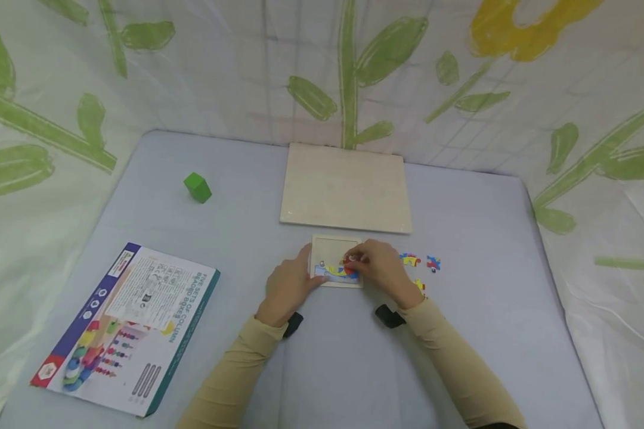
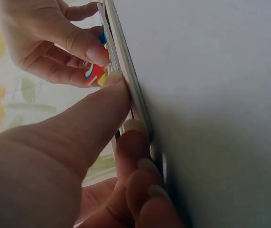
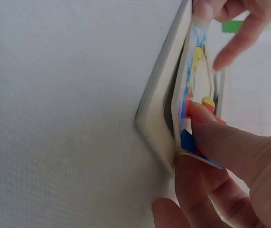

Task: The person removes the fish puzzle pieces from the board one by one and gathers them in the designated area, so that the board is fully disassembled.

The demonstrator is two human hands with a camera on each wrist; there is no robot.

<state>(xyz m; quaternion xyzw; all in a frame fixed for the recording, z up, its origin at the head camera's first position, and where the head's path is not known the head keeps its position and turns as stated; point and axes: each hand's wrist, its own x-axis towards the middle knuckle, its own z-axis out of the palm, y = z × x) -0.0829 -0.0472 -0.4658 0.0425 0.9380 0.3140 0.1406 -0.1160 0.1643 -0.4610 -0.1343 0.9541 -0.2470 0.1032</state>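
Observation:
A small square wooden puzzle tray lies in front of the person, with blue, yellow and red pieces along its near side. The left hand grips the tray's left side; in the left wrist view its thumb is on top and its fingers are at the edge. Over the tray's right part, the right hand pinches a red-and-blue puzzle piece between thumb and fingers. In the right wrist view, the coloured layer tilts up from the wooden rim. The fingers partly hide the piece.
Several loose puzzle pieces lie right of the tray, partly behind the right hand. A pale wooden board is beyond it. A green block stands at the back left, and a flat toy box lies on the left.

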